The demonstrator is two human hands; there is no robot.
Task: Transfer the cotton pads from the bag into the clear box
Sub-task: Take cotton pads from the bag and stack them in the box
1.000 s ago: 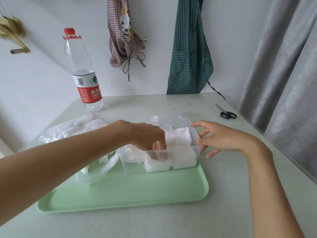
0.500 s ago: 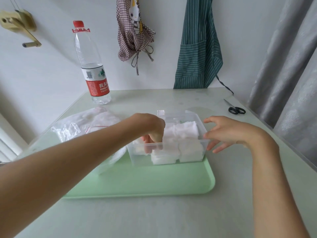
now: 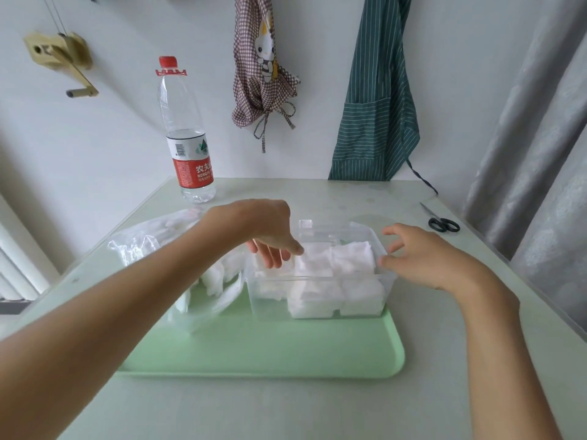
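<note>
Two stacks of cotton pads (image 3: 333, 265) now sit in the clear box (image 3: 320, 281), the left hand (image 3: 270, 236) lifting out empty with loose fingers, the right hand (image 3: 419, 255) touching its rim, more waiting in the bag (image 3: 152, 242) beside it.

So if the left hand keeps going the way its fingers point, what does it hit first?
Most likely the cotton pads in the clear box. The left hand hangs over the box's left end, fingers angled down; depth is unclear.
</note>
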